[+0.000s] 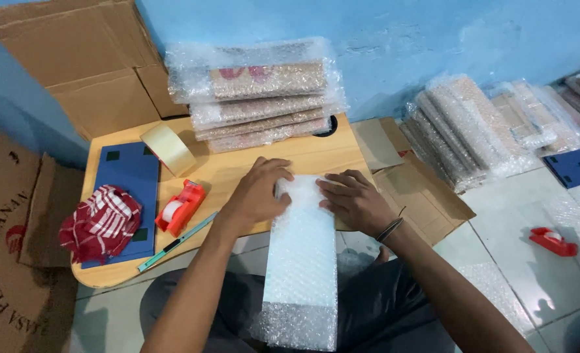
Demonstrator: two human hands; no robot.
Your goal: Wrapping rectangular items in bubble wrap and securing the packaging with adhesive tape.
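Both hands are down on the strip of clear bubble wrap [301, 252], which runs from the near edge of the low light wooden table [238, 171] off the rim and down over the person's lap. The left hand [256, 194] lies flat with its fingers spread over the far end of the wrap, pressing rather than gripping, nothing clenched there. The right hand [353, 199], a dark band at its wrist, rests just beside it on the same end, fingers [334, 183] curled lightly onto the edge of the plastic, palm down, also pressing and not closed around anything (whether something sits under the wrap, the view does not tell).

Left of the hands, on the table, sits a red tape dispenser [180, 206], and close by it a teal utility knife [177, 242] lies along the front rim. A roll of pale packing tape [166, 148] stands tilted near a flat blue board [130, 196], with a red-and-white striped cloth [102, 221] bunched on top of the board. At the back edge, a stack of bubble-wrapped flat brown packets [257, 98] leans against the blue wall [434, 39]. More wrapped packets [463, 127] lie on the tiled floor to the right, well apart from a second red dispenser [552, 240]
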